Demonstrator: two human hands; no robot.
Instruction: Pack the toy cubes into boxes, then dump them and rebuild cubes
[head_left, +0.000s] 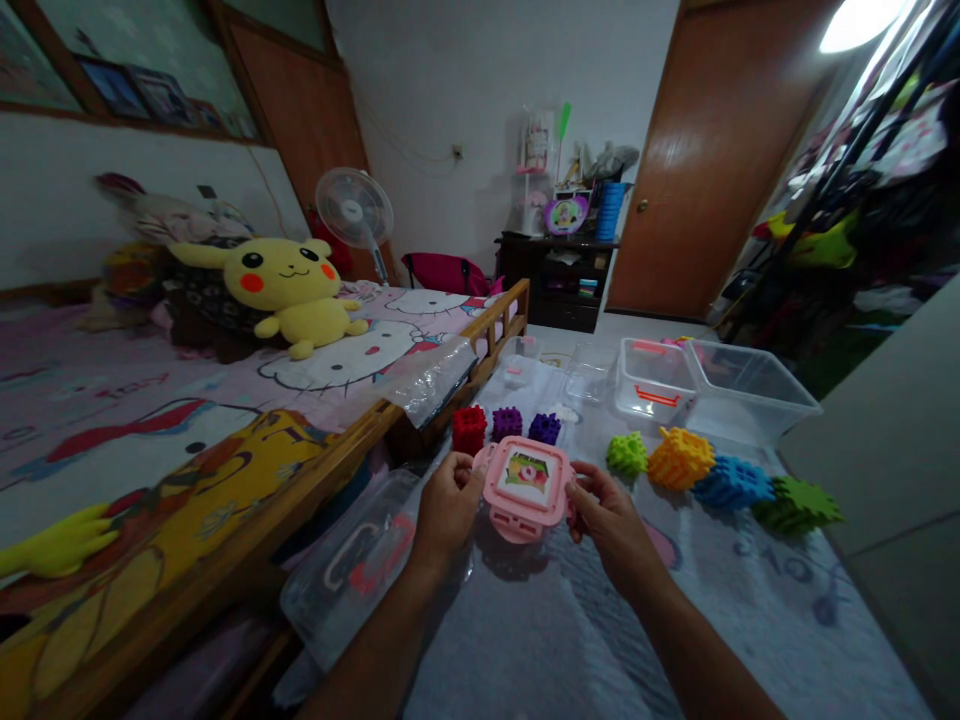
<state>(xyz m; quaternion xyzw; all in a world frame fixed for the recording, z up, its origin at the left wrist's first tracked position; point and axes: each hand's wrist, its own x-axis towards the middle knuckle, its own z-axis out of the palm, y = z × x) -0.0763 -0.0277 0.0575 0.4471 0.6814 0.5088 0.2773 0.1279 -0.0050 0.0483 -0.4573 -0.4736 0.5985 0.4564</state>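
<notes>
Gripping a small pink container (525,487) from both sides, the left hand (447,508) and the right hand (609,515) hold it just above the table (570,620), right in front of the person. The left hand's fingers curl closed against the container's left edge, where a side clip sticks out; the right hand's fingers close on its right edge. Its lid faces up and slightly toward the camera, showing a printed picture panel in the middle. The container is roughly square with rounded corners, so no long axis stands out; it sits squarely between the hands, each about equally near, with the front latch pointing back toward the person.

Just beyond the hands stand three small toy blocks in a row: a red block (469,428), a purple block (507,423) and a darker violet block (544,428). Beyond and to the right of the right hand lie a green gear-like piece (627,453), an orange one (681,457), a blue one (733,482) and another green one (796,503). Farther off past these is a clear plastic bin (742,392). Down to the left of the left hand, a clear lidded box (352,570) leans beside the bed frame (315,480), and a yellow plush toy (292,290) rests on the bed well away to the left.
</notes>
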